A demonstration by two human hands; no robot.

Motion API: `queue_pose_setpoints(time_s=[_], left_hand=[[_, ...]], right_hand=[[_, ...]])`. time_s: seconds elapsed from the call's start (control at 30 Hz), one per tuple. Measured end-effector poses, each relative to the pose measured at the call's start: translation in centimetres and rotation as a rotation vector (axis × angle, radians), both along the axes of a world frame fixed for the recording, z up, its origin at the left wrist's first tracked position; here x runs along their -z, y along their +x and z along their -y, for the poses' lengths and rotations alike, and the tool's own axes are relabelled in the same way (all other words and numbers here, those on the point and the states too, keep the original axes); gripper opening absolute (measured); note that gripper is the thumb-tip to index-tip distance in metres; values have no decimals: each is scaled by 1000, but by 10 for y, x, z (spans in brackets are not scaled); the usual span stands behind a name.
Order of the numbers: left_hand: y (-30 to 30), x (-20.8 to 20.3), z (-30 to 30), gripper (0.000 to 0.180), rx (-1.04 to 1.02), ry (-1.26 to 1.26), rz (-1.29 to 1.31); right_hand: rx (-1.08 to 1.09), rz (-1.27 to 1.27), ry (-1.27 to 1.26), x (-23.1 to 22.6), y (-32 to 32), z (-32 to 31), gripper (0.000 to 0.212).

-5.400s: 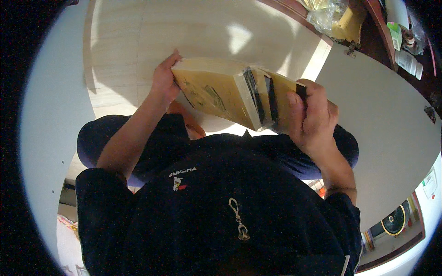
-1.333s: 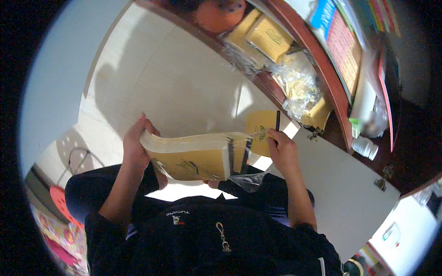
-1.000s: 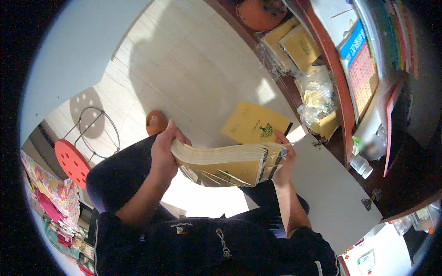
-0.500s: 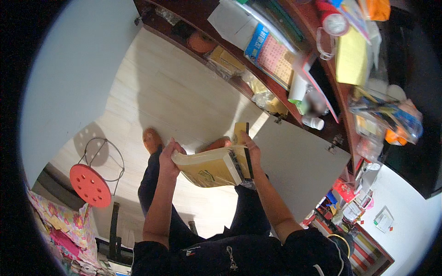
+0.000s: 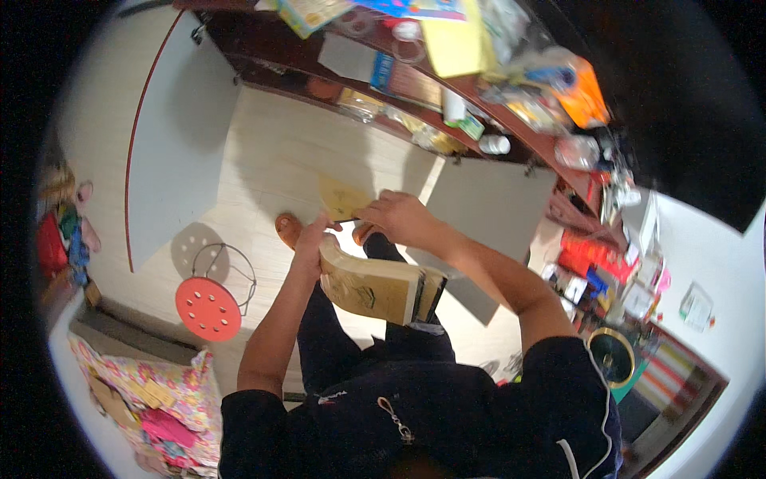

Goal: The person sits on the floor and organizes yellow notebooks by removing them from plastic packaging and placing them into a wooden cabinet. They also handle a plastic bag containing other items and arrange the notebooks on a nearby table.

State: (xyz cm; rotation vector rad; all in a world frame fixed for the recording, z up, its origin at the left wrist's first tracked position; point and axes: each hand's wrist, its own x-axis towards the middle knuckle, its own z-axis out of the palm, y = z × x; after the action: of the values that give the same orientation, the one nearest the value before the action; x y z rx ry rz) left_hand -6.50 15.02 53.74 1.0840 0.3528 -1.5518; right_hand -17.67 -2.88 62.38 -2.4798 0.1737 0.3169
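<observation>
My left hand (image 5: 311, 243) grips one end of a bending stack of tan paper-covered notebooks (image 5: 363, 287) with dark spines. The stack sags to the right above my legs, its spine end (image 5: 431, 299) unsupported. Just beyond it, my right hand (image 5: 397, 215) pinches the dark edge of a single thin yellow-tan notebook (image 5: 343, 194). That one points away from me, its near edge close to my left fingertips; whether they touch it I cannot tell.
An open-doored cabinet with cluttered shelves (image 5: 295, 54) stands ahead, its pale doors (image 5: 179, 136) swung out on both sides. To the left are a red round stool (image 5: 209, 310) and a floral cloth (image 5: 191, 375). Shelves of small goods (image 5: 586, 275) lie right.
My right hand has left the stack's spine end and moved up and left toward my left hand, carrying a single notebook. The left hand still holds the stack. The view has shifted.
</observation>
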Motion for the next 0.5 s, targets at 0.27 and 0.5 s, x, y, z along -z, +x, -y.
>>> queue_pose_setpoints(time_s=[0.27, 0.5], left_hand=[[-18, -65, -3, 33, 59, -14, -111], [-36, -86, -43, 27, -100, -75, -29]], right_hand=[[97, 223, -20, -77, -32, -25, 37], [1337, -253, -592, 1, -275, 5, 61]])
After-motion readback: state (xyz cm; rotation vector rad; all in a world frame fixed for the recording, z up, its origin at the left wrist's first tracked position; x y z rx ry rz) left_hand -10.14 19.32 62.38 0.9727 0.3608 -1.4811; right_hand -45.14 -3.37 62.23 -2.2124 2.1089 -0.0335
